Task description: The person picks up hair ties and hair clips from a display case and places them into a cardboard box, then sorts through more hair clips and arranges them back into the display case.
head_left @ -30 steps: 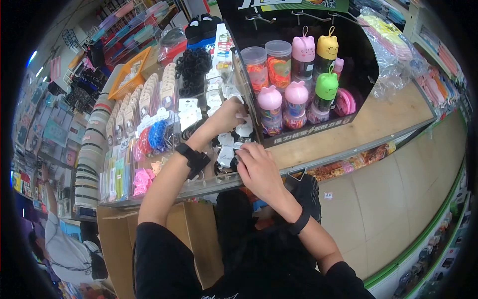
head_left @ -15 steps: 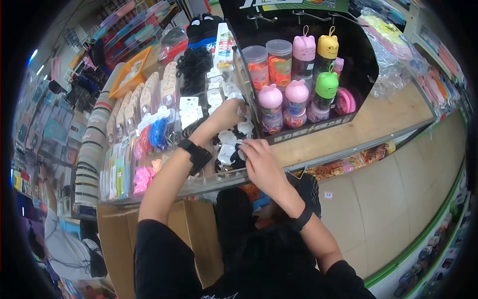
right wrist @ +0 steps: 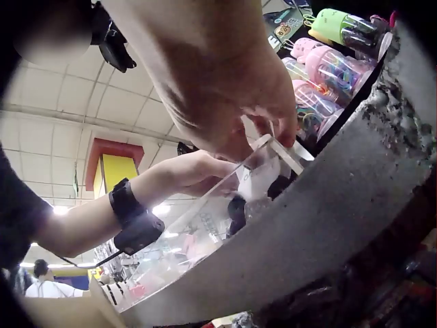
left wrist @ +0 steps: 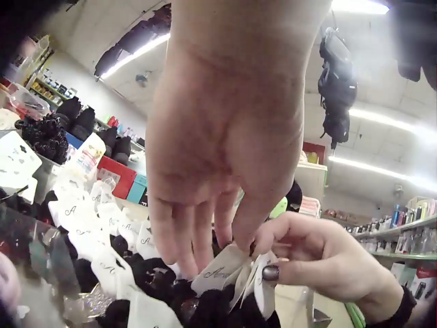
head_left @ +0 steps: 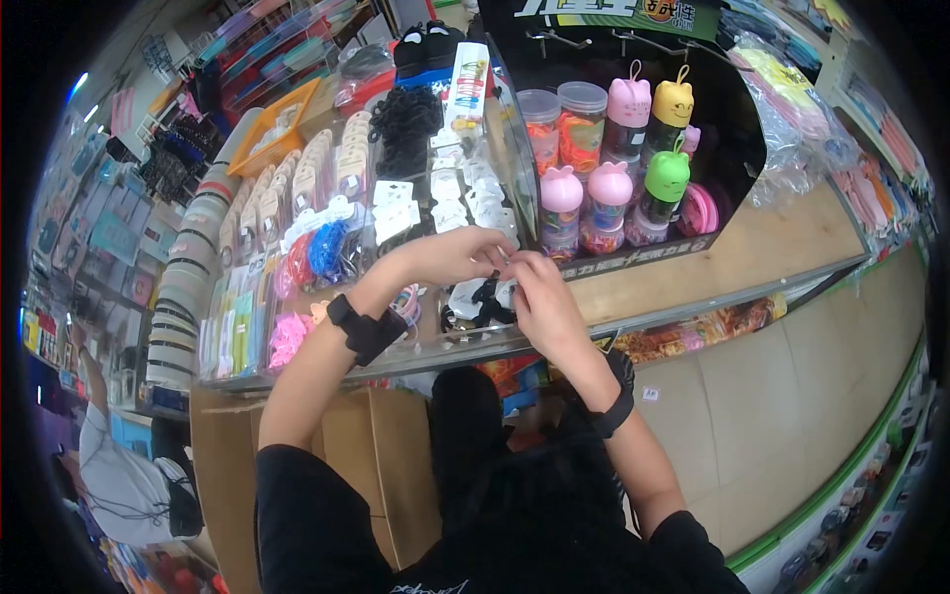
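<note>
In the left wrist view, my right hand (left wrist: 331, 263) pinches white cards (left wrist: 261, 283) between thumb and forefinger, with black hair ties bunched below them. My left hand (left wrist: 218, 157) reaches down from above. Its thumb is at the upper edge of the same cards and its fingers extend beside them. From the head view, the left hand (head_left: 460, 255) and right hand (head_left: 549, 307) meet fingertip to fingertip over the front of the display tray. More carded black hair ties (head_left: 485, 302) lie just below them. In the right wrist view the left fingertips are partly hidden.
A black display box (head_left: 737, 188) with animal-lidded jars (head_left: 606, 188) stands at the right. Left of the hands are coloured hair ties (head_left: 325, 252) and pink clips (head_left: 290, 339). The tray's clear front wall (head_left: 460, 348) rises before me, above an open cardboard box (head_left: 327, 445).
My left hand has come nearer and lower in the head view, and the right hand has moved up to meet it. The head view has shifted slightly, so the display sits further right.
</note>
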The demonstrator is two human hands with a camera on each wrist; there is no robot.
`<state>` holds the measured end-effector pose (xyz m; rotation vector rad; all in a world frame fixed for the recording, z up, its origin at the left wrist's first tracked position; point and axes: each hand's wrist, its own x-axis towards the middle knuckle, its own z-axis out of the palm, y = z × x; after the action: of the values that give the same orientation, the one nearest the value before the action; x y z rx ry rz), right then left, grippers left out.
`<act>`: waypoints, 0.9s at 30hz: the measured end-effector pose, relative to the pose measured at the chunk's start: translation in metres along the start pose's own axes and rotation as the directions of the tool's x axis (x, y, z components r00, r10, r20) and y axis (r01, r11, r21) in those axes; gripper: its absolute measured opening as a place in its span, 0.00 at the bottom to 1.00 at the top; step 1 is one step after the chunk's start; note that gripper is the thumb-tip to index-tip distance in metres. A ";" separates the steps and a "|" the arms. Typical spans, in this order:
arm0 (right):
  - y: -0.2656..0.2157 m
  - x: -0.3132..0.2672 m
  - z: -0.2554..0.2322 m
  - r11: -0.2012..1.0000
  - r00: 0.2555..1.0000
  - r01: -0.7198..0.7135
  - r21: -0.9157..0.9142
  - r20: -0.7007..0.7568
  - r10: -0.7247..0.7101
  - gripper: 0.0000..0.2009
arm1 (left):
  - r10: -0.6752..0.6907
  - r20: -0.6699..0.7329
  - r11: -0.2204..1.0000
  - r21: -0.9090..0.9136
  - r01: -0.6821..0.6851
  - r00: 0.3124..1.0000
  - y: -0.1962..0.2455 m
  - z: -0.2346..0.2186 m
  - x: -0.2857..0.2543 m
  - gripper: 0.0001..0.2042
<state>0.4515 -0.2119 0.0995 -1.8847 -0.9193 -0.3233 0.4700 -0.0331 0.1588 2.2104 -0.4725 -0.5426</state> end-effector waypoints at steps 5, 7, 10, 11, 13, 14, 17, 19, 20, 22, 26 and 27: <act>-0.014 -0.014 -0.006 0.994 0.995 0.001 -0.114 -0.094 -0.012 0.10 | -0.006 -0.206 0.991 0.130 0.034 0.979 -0.019 0.002 0.005 0.12; -0.017 -0.020 -0.010 0.996 0.998 -0.039 -0.081 -0.053 0.034 0.10 | 0.001 -0.294 0.986 0.159 0.048 0.956 -0.010 0.001 0.006 0.12; -0.017 -0.025 -0.014 0.997 0.999 0.006 -0.076 -0.031 -0.009 0.11 | 0.010 -0.421 0.994 0.103 0.036 0.907 -0.004 -0.001 0.008 0.13; -0.018 -0.027 -0.014 0.997 1.000 0.007 -0.077 -0.028 -0.009 0.11 | 0.033 -0.388 0.998 0.054 -0.013 0.921 -0.010 -0.003 0.012 0.13; -0.020 -0.028 -0.016 0.989 0.994 0.103 -0.107 -0.026 -0.106 0.11 | 0.012 -0.314 0.995 -0.094 -0.043 0.949 -0.004 -0.003 0.014 0.13; -0.020 -0.029 -0.016 0.989 0.994 0.104 -0.107 -0.024 -0.108 0.11 | 0.012 -0.316 0.995 -0.095 -0.044 0.949 -0.005 -0.002 0.016 0.13; -0.019 -0.030 -0.017 0.979 0.986 0.157 -0.130 -0.033 -0.162 0.11 | 0.004 -0.338 1.000 0.003 -0.003 0.941 -0.021 0.004 0.025 0.13; -0.017 -0.027 -0.018 0.984 0.985 0.160 -0.081 -0.053 -0.165 0.12 | 0.094 -0.393 0.988 0.152 -0.036 0.915 -0.021 0.007 0.026 0.13; -0.017 -0.026 -0.018 0.984 0.985 0.160 -0.080 -0.052 -0.165 0.12 | 0.192 -0.430 0.952 0.301 -0.060 0.882 -0.022 0.008 0.027 0.13; -0.017 -0.021 -0.019 0.997 0.996 0.072 0.030 -0.058 -0.070 0.11 | 0.190 -0.429 0.938 0.345 -0.034 0.883 -0.018 0.009 0.027 0.13; -0.018 -0.003 -0.024 0.994 0.985 0.110 0.015 -0.137 -0.106 0.11 | 0.177 -0.427 0.888 0.457 0.043 0.887 -0.016 0.007 0.025 0.11; -0.018 0.003 -0.025 0.993 0.984 0.113 0.041 -0.140 -0.106 0.11 | 0.175 -0.427 0.889 0.456 0.044 0.887 -0.017 0.008 0.025 0.11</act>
<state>0.4450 -0.2280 0.1252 -1.7474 -0.9303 -0.4870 0.4893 -0.0398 0.1357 2.6499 -0.4499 0.1670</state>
